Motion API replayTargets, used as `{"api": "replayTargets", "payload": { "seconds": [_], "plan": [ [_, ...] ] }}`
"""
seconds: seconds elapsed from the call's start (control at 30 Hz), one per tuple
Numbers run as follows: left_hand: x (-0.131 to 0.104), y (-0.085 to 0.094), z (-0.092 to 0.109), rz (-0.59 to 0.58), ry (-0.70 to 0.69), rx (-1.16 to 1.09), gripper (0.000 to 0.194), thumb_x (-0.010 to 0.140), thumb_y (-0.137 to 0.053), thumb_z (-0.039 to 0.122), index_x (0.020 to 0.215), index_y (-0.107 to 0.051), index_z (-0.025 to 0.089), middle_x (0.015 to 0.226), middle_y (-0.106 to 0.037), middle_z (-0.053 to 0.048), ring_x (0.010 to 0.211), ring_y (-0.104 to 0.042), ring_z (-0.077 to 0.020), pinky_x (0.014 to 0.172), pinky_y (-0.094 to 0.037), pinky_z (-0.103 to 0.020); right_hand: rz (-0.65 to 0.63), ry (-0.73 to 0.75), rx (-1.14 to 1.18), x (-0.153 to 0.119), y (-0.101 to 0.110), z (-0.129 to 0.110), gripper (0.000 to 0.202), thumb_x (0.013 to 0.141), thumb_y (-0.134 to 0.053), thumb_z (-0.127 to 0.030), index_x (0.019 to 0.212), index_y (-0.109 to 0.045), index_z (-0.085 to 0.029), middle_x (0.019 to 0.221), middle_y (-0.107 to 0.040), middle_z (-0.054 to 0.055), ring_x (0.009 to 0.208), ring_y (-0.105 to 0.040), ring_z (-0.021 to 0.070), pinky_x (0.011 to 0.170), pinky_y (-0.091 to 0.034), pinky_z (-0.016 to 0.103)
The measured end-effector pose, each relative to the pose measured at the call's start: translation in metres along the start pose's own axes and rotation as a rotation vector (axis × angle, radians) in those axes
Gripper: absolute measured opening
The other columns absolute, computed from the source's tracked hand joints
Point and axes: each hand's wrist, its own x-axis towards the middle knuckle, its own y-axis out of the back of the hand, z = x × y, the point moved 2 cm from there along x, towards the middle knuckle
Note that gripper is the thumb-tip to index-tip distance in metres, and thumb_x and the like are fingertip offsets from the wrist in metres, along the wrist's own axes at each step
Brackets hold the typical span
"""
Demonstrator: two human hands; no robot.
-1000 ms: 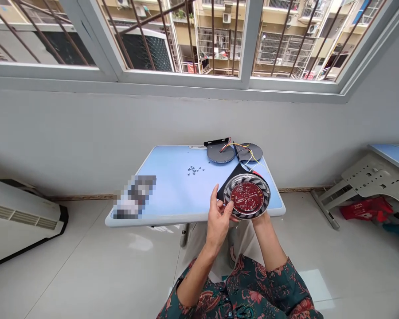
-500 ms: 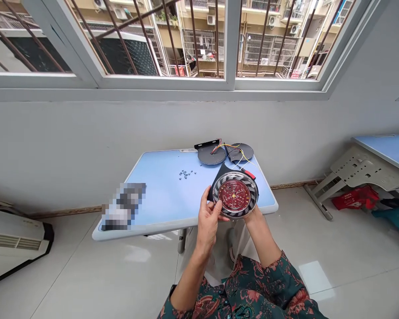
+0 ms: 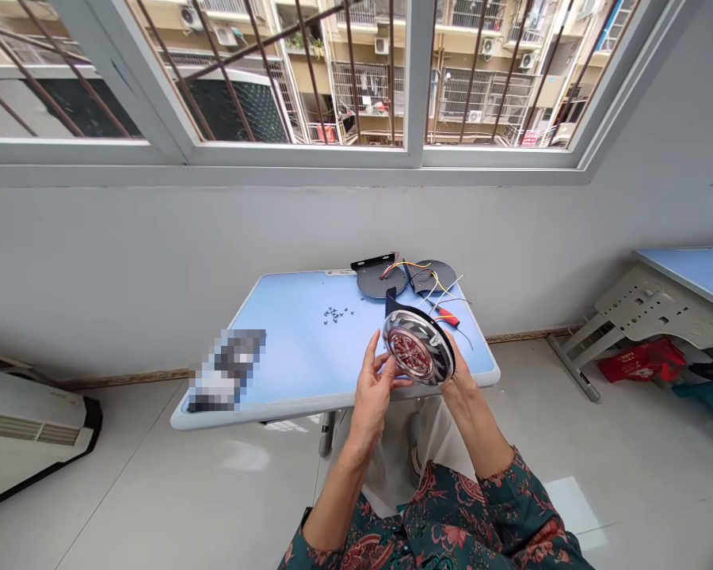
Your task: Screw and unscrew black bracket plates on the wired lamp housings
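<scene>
A round lamp point(image 3: 413, 354) with a clear cover, a dark-red circuit board inside and a black bracket is held tilted above the table's front right. My right hand point(image 3: 459, 372) grips its right and back edge, with most fingers hidden behind it. At the lower left rim, my left hand point(image 3: 373, 389) has its thumb and fingertips on the lamp, the index finger raised. Loose wires point(image 3: 443, 301) trail from behind the lamp, near a red-handled tool point(image 3: 448, 315) on the table. Two similar dark round housings, one left point(image 3: 380, 280) and one right point(image 3: 433, 277), lie at the back with coloured wires.
Several small dark screws point(image 3: 336, 315) are scattered on the light-blue table point(image 3: 291, 356). A blurred item point(image 3: 229, 368) lies at its left end. Behind stand the wall and a barred window point(image 3: 368, 79). Another table point(image 3: 689, 277) is at the right.
The lamp has been tilted and turned, so its face now points more to the lower left. More of the wires and the red-handled tool show behind it. The view has shifted slightly.
</scene>
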Motion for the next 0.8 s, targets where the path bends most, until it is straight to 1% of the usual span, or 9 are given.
{"api": "replayTargets", "payload": {
  "seconds": [0.1, 0.13, 0.27, 0.3, 0.37, 0.47, 0.57, 0.67, 0.8],
  "plan": [
    [0.009, 0.007, 0.009, 0.027, 0.006, -0.012, 0.095, 0.081, -0.079, 0.064, 0.159, -0.04, 0.026, 0.137, -0.062, -0.015, 0.091, -0.075, -0.0192, 0.08, -0.065, -0.033, -0.014, 0.057, -0.125, 0.018, -0.008, -0.011, 0.04, 0.068, -0.081, -0.058, 0.074, -0.066, -0.021, 0.068, -0.067, 0.001, 0.058, -0.056, 0.0148, 0.056, -0.05, 0.029],
    [0.011, 0.01, 0.014, 0.032, 0.007, -0.029, 0.092, 0.082, -0.078, 0.065, 0.157, -0.043, 0.024, 0.139, -0.061, -0.016, 0.093, -0.075, -0.0199, 0.082, -0.065, -0.034, -0.015, 0.087, -0.171, 0.024, -0.011, -0.013, 0.037, 0.068, -0.082, -0.054, 0.073, -0.066, -0.021, 0.067, -0.067, 0.001, 0.057, -0.055, 0.0141, 0.056, -0.048, 0.028],
    [0.022, 0.025, 0.033, -0.011, 0.023, -0.132, 0.083, 0.088, -0.065, 0.073, 0.146, -0.053, 0.014, 0.122, -0.071, -0.017, 0.088, -0.076, -0.0207, 0.084, -0.064, -0.037, -0.015, 0.226, -0.352, 0.037, -0.021, -0.016, 0.024, 0.074, -0.077, -0.044, 0.07, -0.066, -0.023, 0.064, -0.064, 0.0, 0.058, -0.052, 0.0149, 0.06, -0.045, 0.03],
    [0.024, 0.029, 0.037, -0.025, 0.033, -0.14, 0.082, 0.088, -0.066, 0.072, 0.143, -0.055, 0.013, 0.117, -0.073, -0.017, 0.086, -0.076, -0.021, 0.083, -0.064, -0.038, -0.021, 0.258, -0.39, 0.039, -0.024, -0.015, 0.021, 0.075, -0.075, -0.042, 0.069, -0.066, -0.024, 0.064, -0.064, 0.0, 0.058, -0.052, 0.0155, 0.062, -0.044, 0.031],
    [0.031, 0.038, 0.041, -0.027, 0.052, -0.112, 0.08, 0.083, -0.076, 0.066, 0.14, -0.056, 0.013, 0.11, -0.075, -0.015, 0.084, -0.076, -0.0211, 0.082, -0.064, -0.038, -0.038, 0.312, -0.455, 0.041, -0.029, -0.012, 0.017, 0.077, -0.072, -0.04, 0.07, -0.067, -0.025, 0.066, -0.065, 0.0, 0.06, -0.052, 0.017, 0.065, -0.043, 0.033],
    [0.042, 0.05, 0.04, -0.016, 0.073, -0.037, 0.081, 0.074, -0.089, 0.053, 0.136, -0.057, 0.012, 0.096, -0.078, -0.01, 0.079, -0.076, -0.0203, 0.079, -0.063, -0.035, -0.065, 0.357, -0.531, 0.045, -0.034, -0.006, 0.013, 0.077, -0.07, -0.038, 0.07, -0.067, -0.027, 0.065, -0.064, 0.0, 0.06, -0.052, 0.0189, 0.068, -0.043, 0.035],
    [0.053, 0.06, 0.034, -0.023, 0.068, -0.023, 0.079, 0.069, -0.091, 0.05, 0.131, -0.062, 0.011, 0.087, -0.079, -0.008, 0.075, -0.075, -0.0203, 0.078, -0.063, -0.036, -0.084, 0.377, -0.592, 0.048, -0.037, 0.001, 0.011, 0.075, -0.069, -0.035, 0.067, -0.068, -0.027, 0.063, -0.063, 0.0, 0.06, -0.053, 0.02, 0.072, -0.043, 0.037],
    [0.06, 0.065, 0.029, -0.025, 0.049, -0.018, 0.072, 0.068, -0.09, 0.047, 0.125, -0.067, 0.01, 0.088, -0.08, -0.008, 0.078, -0.076, -0.0217, 0.081, -0.061, -0.036, -0.1, 0.389, -0.631, 0.05, -0.04, 0.005, 0.012, 0.074, -0.069, -0.034, 0.064, -0.067, -0.027, 0.063, -0.063, 0.001, 0.061, -0.054, 0.0209, 0.075, -0.044, 0.038],
    [0.06, 0.067, 0.027, -0.036, 0.045, -0.027, 0.069, 0.069, -0.088, 0.046, 0.124, -0.067, 0.009, 0.091, -0.081, -0.01, 0.082, -0.077, -0.0229, 0.083, -0.06, -0.035, -0.117, 0.386, -0.65, 0.052, -0.042, 0.009, 0.015, 0.075, -0.067, -0.035, 0.062, -0.066, -0.027, 0.064, -0.063, 0.002, 0.061, -0.054, 0.0212, 0.073, -0.043, 0.038]
  ]
}}
